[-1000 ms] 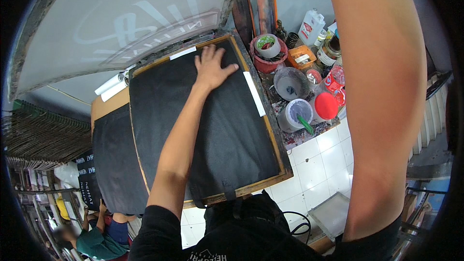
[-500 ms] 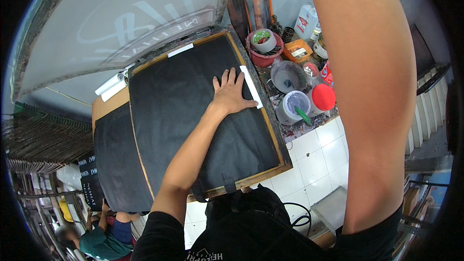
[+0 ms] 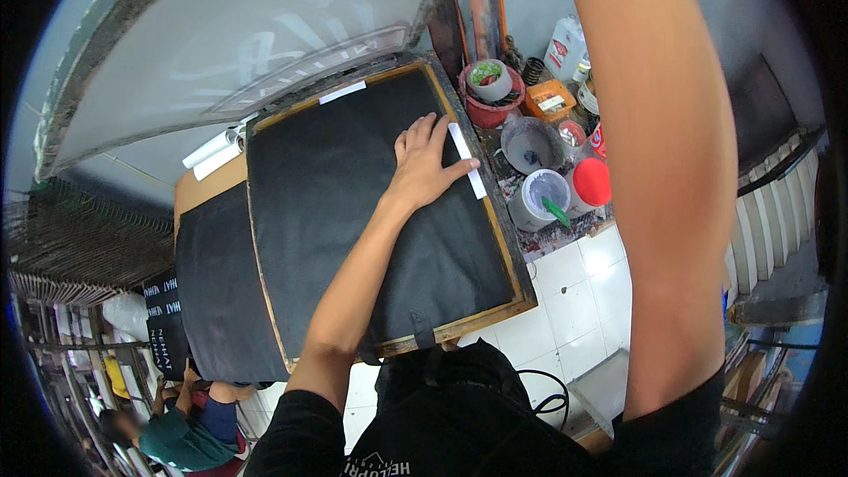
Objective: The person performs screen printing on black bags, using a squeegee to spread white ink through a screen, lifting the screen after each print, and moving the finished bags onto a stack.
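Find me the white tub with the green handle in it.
In the head view, the tub stands to the right of the black cloth, with the red-lidded jar on its right and the grey bowl just beyond it.

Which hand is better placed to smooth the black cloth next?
Probably the left hand: it's on the black cloth, thumb at a white strip. The right arm reaches up, hand out of view.

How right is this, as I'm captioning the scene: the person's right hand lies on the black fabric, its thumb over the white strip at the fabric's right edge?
The hand is wrong: in the head view, the person's left hand lies on the black fabric, its thumb over the white strip at the fabric's right edge.
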A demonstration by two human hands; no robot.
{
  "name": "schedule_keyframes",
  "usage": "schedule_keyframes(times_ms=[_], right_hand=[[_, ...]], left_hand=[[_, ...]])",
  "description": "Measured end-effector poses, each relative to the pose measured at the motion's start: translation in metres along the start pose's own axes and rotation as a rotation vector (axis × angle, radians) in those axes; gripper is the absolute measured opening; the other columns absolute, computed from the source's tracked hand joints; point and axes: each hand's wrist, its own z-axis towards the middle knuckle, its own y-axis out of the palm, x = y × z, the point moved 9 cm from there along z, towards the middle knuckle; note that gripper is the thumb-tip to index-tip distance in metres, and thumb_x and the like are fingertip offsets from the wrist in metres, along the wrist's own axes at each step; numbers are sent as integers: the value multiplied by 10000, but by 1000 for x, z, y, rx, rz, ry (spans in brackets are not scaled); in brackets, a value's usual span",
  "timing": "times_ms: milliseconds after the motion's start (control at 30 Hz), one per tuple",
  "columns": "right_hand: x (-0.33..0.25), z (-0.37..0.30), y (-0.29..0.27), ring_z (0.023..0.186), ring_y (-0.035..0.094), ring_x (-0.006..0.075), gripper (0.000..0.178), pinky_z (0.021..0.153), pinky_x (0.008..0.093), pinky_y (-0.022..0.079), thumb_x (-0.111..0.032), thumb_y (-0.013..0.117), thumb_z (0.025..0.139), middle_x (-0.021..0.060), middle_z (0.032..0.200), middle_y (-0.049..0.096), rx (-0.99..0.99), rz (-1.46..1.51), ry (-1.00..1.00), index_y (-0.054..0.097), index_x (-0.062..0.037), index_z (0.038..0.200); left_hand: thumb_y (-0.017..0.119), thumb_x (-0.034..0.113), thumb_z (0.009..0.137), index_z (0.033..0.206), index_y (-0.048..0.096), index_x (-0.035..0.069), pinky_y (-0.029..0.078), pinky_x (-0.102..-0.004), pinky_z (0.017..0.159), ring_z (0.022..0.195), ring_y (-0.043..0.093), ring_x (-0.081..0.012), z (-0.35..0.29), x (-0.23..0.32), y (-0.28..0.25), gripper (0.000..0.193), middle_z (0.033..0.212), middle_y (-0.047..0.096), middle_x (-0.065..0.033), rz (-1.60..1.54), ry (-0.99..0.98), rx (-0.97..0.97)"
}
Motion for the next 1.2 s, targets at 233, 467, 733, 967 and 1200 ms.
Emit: schedule_keyframes(times_ms=[233, 467, 733, 967, 1200], right_hand=[[-55, -111, 8, 587, 597, 258, 476, 616, 389, 490, -418, 569, 1031, 140, 650, 624, -282, 292, 290, 705, 11, 875], [-74, -183, 65, 902, 683, 441, 404, 840, 492, 532, -349, 641, 976, 243, 981, 723, -280, 457, 260, 727, 43, 1025], [42, -158, 355, 1305, 553, 405, 646, 1093, 478, 441, -366, 728, 894, 292, 1383, 577, -519, 246, 434, 562, 19, 1386], [31, -132, 448, 1353, 527, 356, 767, 1156, 587, 326, -368, 824, 776, 227, 1396, 591, -618, 56, 369, 550, -20, 1402], [-8, -158, 402, 1032, 673, 386, 429, 861, 506, 530, -300, 813, 794, 173, 1104, 704, -701, 221, 207, 654, -42, 1097]], left_hand=[[452, 510, 1063, 1338, 561, -15, 535, -447, 1005, 1088, 705, -347, -152, 30, -238, 603, 1241, 663, -299, -832, 45, 549], [675, 218, 972, 1233, 541, -109, 623, -528, 791, 840, 746, -400, -355, -10, -139, 438, 951, 727, -311, -1462, -493, 281], [598, 141, 1006, 1173, 580, -121, 526, -534, 1069, 1198, 649, -437, -411, -23, -25, 311, 1191, 653, -360, -1966, -1275, 461], [532, 234, 1072, 1259, 520, -153, 544, -491, 1039, 1182, 661, -416, -407, -21, -41, 430, 1248, 640, -335, -1790, -1413, 281], [550, 188, 1063, 1051, 691, -47, 584, -341, 773, 775, 729, -263, -412, -85, -135, 274, 944, 754, -200, -1224, -924, 271]])
